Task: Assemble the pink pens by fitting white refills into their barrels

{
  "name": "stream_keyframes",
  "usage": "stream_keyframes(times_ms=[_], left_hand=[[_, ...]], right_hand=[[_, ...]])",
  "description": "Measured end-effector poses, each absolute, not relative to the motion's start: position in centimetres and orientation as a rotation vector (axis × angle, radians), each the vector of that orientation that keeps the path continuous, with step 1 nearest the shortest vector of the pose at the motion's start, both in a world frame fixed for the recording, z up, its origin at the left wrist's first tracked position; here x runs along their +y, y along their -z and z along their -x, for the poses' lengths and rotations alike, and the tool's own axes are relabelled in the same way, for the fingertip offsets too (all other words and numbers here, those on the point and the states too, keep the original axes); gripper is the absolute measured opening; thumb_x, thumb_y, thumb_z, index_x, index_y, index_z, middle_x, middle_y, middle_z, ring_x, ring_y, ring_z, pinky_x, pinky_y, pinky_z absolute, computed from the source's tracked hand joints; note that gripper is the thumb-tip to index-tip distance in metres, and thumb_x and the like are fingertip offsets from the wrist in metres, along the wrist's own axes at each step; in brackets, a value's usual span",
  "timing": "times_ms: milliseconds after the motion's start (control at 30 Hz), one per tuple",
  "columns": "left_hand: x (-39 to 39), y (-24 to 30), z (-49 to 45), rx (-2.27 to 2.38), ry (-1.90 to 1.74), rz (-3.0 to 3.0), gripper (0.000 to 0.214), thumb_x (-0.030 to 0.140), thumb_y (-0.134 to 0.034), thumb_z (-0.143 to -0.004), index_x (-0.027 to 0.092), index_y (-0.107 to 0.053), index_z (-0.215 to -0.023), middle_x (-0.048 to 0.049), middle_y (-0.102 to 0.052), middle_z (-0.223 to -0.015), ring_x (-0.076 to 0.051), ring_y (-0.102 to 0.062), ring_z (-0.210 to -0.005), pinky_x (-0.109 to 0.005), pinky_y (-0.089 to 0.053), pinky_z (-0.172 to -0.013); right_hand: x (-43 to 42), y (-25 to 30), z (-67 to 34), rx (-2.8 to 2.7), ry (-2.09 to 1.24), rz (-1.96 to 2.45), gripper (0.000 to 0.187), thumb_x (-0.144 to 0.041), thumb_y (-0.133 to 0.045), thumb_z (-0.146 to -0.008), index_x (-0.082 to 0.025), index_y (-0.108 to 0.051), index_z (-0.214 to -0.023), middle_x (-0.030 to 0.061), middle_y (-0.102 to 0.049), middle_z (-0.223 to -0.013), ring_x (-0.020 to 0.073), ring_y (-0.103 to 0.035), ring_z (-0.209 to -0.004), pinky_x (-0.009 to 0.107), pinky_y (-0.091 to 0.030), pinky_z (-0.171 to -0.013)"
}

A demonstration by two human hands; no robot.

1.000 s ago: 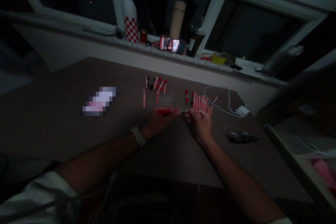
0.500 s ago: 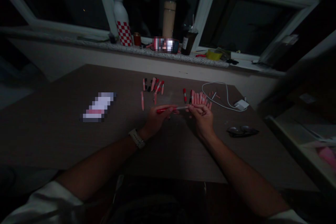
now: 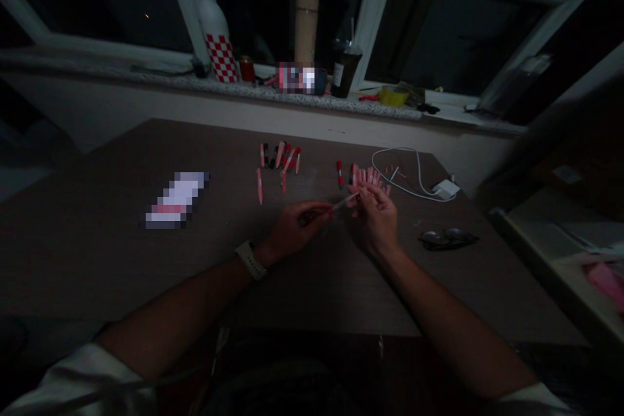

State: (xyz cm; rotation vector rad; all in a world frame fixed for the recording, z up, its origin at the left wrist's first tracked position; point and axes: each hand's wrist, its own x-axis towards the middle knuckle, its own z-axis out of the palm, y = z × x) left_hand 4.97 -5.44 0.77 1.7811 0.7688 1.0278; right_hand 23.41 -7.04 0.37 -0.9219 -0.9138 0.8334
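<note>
My left hand [image 3: 295, 227] is closed round a thin red pen [image 3: 341, 202] held over the brown table [image 3: 121, 260]; only its pale tip end shows between the hands. My right hand [image 3: 377, 214] pinches that tip end with thumb and fingers. A row of pink pen parts [image 3: 369, 177] lies just beyond my right hand, with a red piece [image 3: 339, 173] beside it. A looser cluster of pink, red and black pen parts [image 3: 280, 157] lies further left, and a single pink pen [image 3: 259, 184] lies apart from it.
A white cable and charger [image 3: 441, 190] lie at the table's far right, dark glasses [image 3: 446, 238] nearer me. A blurred packet [image 3: 175, 198] rests at left. The windowsill holds a checked bottle [image 3: 214, 36], a tall tan flask [image 3: 305, 29] and a dark cup [image 3: 344, 70].
The red pen body, seen lying level between my hands before, has slid into my left fist and tilted; only its tip end shows now. My right hand has closed in on it.
</note>
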Motion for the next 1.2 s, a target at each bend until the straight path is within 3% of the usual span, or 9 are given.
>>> stream_keyframes(times_ms=[200,600,867,1200], left_hand=[[-5.4,-0.7,-4.9,0.699,-1.020,-1.787,0.029,0.037,-0.062,-0.088,0.017,-0.065,-0.110,-0.0078,-0.073,-0.097,-0.019,-0.069,-0.088,-0.029,-0.053,-0.078],[-5.5,-0.4,-4.9,0.706,-1.032,-1.729,0.032,0.037,-0.064,-0.087,0.017,-0.065,-0.111,-0.0098,-0.073,-0.100,-0.021,-0.069,-0.091,-0.030,-0.054,-0.081],[-5.0,-0.1,-4.8,0.857,-1.298,-1.812,0.023,0.032,-0.072,-0.081,0.017,-0.067,-0.098,-0.0064,-0.073,-0.095,-0.019,-0.070,-0.087,-0.030,-0.059,-0.081],[-5.0,0.0,-4.8,0.921,-1.485,-1.805,0.028,0.033,-0.078,-0.076,0.018,-0.068,-0.097,-0.0060,-0.073,-0.095,-0.019,-0.071,-0.086,-0.030,-0.060,-0.080]], right_hand=[[-7.0,-0.5,-23.5,-0.911,-0.819,0.914,0.030,-0.044,-0.071,-0.077,-0.020,-0.069,-0.095,0.0085,-0.075,-0.101,0.0134,-0.067,-0.064,0.021,-0.045,-0.047],[-7.2,-0.6,-23.5,-0.934,-0.883,0.889,0.024,-0.040,-0.074,-0.075,-0.020,-0.069,-0.087,0.0072,-0.076,-0.093,0.0132,-0.066,-0.064,0.021,-0.044,-0.047],[-7.4,-1.0,-23.5,-0.911,-0.967,0.828,0.028,-0.038,-0.082,-0.066,-0.020,-0.061,-0.072,0.0042,-0.076,-0.086,0.0118,-0.067,-0.060,0.018,-0.045,-0.045],[-7.4,-0.8,-23.5,-0.927,-0.982,0.833,0.021,-0.033,-0.081,-0.070,-0.021,-0.068,-0.081,0.0043,-0.077,-0.088,0.0125,-0.069,-0.064,0.018,-0.045,-0.045]])
